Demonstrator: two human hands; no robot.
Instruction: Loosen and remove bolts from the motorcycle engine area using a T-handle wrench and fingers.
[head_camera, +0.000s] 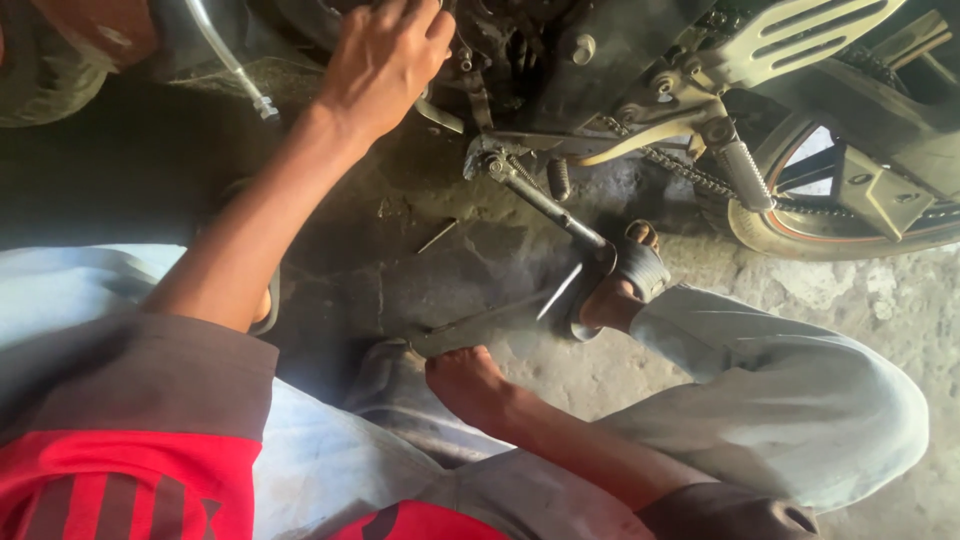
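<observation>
The left hand (385, 60) reaches up into the motorcycle engine (530, 50), fingers curled on a part that cannot be made out. The right hand (470, 385) grips a long metal tool (490, 320) lying on the floor (800, 290) below the kickstand (550, 205).

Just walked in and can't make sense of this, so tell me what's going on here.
A person sits on the concrete floor beside a motorcycle. The left hand reaches up into the engine area, fingers curled on a part hidden from view. The right hand rests low on a long dark tool lying on the floor. A sandalled foot sits by the side stand.
</observation>
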